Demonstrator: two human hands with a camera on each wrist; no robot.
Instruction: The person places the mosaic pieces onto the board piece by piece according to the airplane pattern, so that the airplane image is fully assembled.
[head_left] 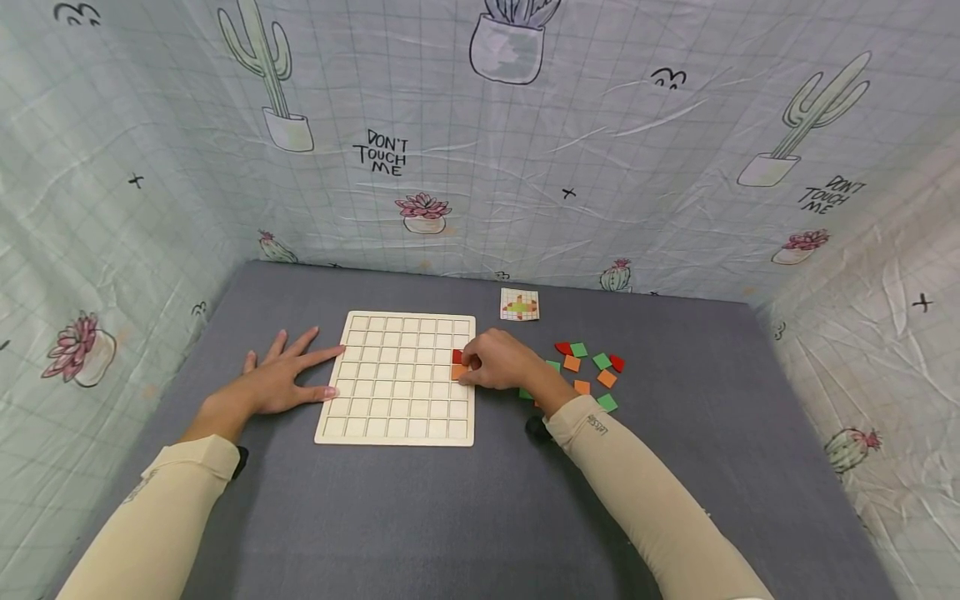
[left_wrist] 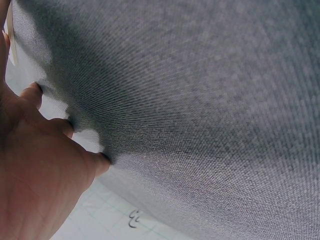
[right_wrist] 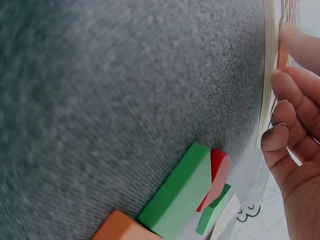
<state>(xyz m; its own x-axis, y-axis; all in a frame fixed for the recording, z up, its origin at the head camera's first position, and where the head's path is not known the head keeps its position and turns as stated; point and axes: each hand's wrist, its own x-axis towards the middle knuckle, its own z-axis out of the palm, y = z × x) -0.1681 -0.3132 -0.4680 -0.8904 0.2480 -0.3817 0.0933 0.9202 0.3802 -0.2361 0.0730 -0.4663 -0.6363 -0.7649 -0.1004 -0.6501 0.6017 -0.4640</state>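
Observation:
A cream grid board (head_left: 397, 439) lies flat on the grey table. My left hand (head_left: 273, 385) is spread at its left side, with the index fingertip and thumb on the board's edge and the other fingers on the cloth (left_wrist: 200, 100). At the board's right edge, my right hand (head_left: 498, 360) pinches an orange square tile (head_left: 458, 373) between thumb and index finger over a grid cell. Just behind that tile, a red tile (head_left: 457, 357) sits in the grid, partly covered by the fingers. In the right wrist view the orange tile (right_wrist: 283, 56) shows between the fingertips.
Loose green (head_left: 607, 402), orange (head_left: 607, 379) and red tiles (head_left: 617, 362) are scattered right of the board, some beneath the right forearm. Behind them lies a small pattern card (head_left: 519, 305). Printed fabric walls (head_left: 480, 225) enclose the table at the back and sides.

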